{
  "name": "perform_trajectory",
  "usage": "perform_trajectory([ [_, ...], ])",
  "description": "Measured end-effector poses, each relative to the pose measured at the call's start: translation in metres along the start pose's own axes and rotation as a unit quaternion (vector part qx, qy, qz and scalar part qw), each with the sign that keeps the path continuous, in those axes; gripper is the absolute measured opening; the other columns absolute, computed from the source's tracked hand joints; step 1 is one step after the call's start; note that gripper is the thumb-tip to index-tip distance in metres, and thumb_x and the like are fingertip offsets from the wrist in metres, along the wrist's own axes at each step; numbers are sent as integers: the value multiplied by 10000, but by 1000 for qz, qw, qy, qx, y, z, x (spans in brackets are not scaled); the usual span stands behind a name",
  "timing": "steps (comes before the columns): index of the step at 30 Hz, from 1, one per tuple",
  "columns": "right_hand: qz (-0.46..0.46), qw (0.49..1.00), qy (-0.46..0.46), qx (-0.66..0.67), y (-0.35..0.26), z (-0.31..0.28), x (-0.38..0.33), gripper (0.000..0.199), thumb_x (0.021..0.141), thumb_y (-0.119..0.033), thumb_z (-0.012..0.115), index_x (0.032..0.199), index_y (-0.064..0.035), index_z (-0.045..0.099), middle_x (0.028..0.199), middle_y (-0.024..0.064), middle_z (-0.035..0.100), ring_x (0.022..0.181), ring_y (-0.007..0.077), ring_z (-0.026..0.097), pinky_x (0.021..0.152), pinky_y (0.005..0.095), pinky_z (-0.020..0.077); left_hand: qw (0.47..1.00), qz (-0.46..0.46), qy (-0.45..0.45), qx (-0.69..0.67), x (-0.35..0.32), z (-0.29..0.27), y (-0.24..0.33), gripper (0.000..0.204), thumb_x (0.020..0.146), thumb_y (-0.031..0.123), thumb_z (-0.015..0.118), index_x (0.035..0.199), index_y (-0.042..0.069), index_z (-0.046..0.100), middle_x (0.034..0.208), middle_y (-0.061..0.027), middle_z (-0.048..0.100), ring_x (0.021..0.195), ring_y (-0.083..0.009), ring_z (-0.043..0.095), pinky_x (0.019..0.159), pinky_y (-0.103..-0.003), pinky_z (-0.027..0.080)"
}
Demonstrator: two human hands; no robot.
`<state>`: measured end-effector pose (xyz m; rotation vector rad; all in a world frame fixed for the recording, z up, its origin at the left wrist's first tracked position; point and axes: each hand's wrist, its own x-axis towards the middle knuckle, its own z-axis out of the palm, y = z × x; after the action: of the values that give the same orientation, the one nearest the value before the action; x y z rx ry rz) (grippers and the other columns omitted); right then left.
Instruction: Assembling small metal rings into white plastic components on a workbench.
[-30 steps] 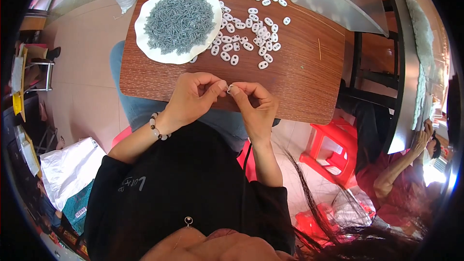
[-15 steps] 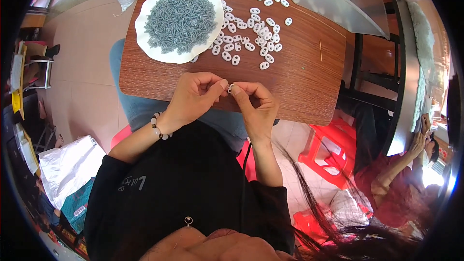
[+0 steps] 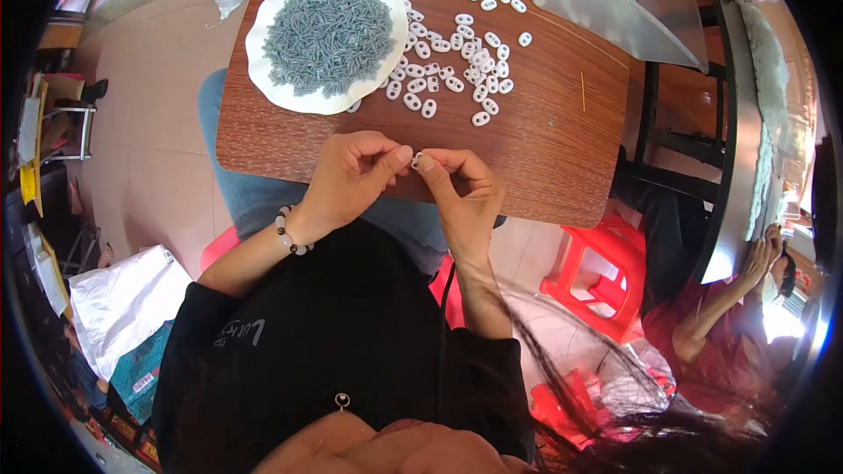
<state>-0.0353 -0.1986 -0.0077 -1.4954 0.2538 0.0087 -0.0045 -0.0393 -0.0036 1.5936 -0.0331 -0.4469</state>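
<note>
Above the near edge of the brown table, a small white plastic piece (image 3: 416, 161) is pinched between thumb and forefinger of my right hand (image 3: 468, 202). The closed fingertips of my left hand (image 3: 347, 177) meet it from the other side; whether they grip the same piece or something tiny is hidden. Beyond my hands lie several loose white two-hole oval pieces, resembling cord locks (image 3: 428, 109). A scalloped white plate (image 3: 258, 66) at the table's far left holds a heap of small grey spring-like pieces (image 3: 329, 35).
The wooden table (image 3: 544, 149) has a thin yellowish stick (image 3: 582, 91) on its right side. A grey metal tray (image 3: 606, 13) with white pieces overlaps the far right corner. Red stools (image 3: 606, 276) and a seated person (image 3: 720, 325) are at the right; a white bag (image 3: 127, 298) lies left.
My hands stay almost in place, with the white piece turned slightly at the fingertips. Loose strands of hair have swung at the lower right.
</note>
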Motion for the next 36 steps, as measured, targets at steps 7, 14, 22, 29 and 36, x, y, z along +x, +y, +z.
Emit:
perform_trajectory([
  [7,9,1000,1,-13,-6,0,-1,91,856,-38,687,911,35,689,811,26,675,746,60,588,697,199,475,998,43,13,32,-1,1,-1,185,911,127,640,822,-31,676,702,-33,612,596,-72,541,528,-218,428],
  [14,-25,999,3,-43,-2,-3,-2,74,847,-38,702,894,19,698,787,9,671,704,47,559,660,198,457,987,105,14,117,0,2,4,131,888,75,645,824,-36,673,685,-58,610,586,-101,558,523,-243,432],
  [22,-12,999,13,-36,-4,-3,-3,94,839,-38,707,907,25,697,803,22,678,730,58,588,690,197,478,988,99,12,119,1,6,3,163,899,91,637,803,-38,661,679,-51,614,588,-93,561,531,-238,438],
  [29,0,1000,18,9,-11,-3,-1,93,850,-54,704,908,19,694,788,25,675,699,65,608,670,197,484,1000,21,-18,5,1,6,4,283,966,225,572,824,-1,664,706,-16,623,600,-49,538,538,-203,429],
  [36,19,999,14,39,-2,-5,0,92,862,-57,694,916,18,691,792,22,674,711,58,603,674,194,486,997,-33,-31,-65,1,1,4,395,1000,333,494,872,0,664,728,-11,628,618,-43,529,544,-185,418],
])
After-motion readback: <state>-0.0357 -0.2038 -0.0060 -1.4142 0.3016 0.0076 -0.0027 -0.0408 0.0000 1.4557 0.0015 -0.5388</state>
